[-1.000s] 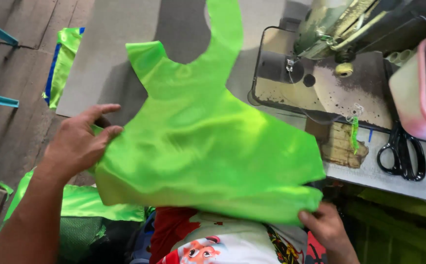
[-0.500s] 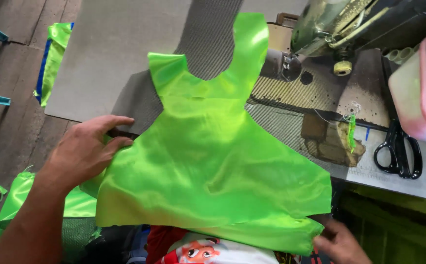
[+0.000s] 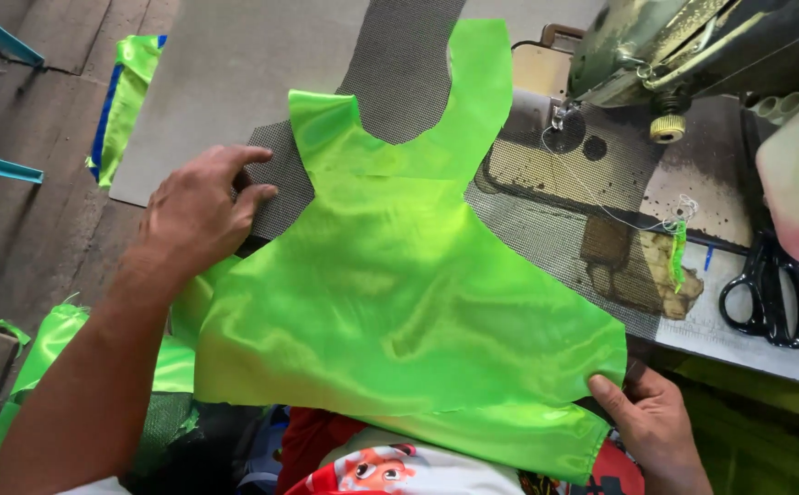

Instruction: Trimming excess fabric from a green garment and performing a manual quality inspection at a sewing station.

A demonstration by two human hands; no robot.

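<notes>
Head view: my left hand [image 3: 200, 215] flattens mesh [image 3: 399, 82], right hand [image 3: 649, 423] pinches the green fabric [image 3: 399, 312] at the desk's [image 3: 225, 73] near edge; slippery satin might slide askew.

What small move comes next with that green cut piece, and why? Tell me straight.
Probably slide the green fabric piece flatter over the dark mesh layer so their edges match. The left hand presses flat at the piece's side edge, the right hand pinches its lower corner, and mesh shows past the neckline near the sewing machine.
</notes>
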